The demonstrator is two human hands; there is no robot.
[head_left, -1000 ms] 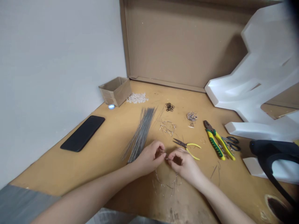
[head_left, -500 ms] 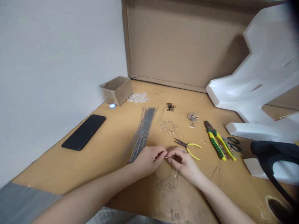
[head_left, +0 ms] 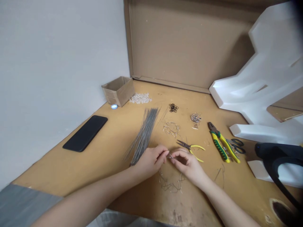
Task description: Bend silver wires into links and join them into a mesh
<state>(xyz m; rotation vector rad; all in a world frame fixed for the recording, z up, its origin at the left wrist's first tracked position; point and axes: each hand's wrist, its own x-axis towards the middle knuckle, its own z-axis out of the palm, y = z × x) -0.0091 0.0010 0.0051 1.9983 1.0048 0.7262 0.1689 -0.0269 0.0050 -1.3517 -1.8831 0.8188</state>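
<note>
My left hand [head_left: 153, 160] and my right hand [head_left: 186, 162] meet near the middle of the table, both with fingers pinched on thin silvery wire. Between the fingertips a short bit of the wire [head_left: 170, 156] shows. Below them hangs or lies a loop of bent wire [head_left: 170, 185]; I cannot tell whether it is all one piece with the held part. Beside my left hand is a bundle of straight grey wires [head_left: 145, 135]. Just behind my right hand lie small yellow-handled needle-nose pliers [head_left: 190, 147], with their jaws slightly apart.
Beyond the hands lie a bent wire ring [head_left: 171, 128], black rings [head_left: 173, 108], a coiled wire piece [head_left: 196, 118] and clear beads [head_left: 140, 98] beside a cardboard box [head_left: 119, 91]. Large pliers [head_left: 220, 142] and scissors [head_left: 236, 145] lie right; a black phone [head_left: 85, 133], left.
The fingertips have shifted slightly and more of the wire shows between them. The wire loop below has swung or slid a little to the right.
</note>
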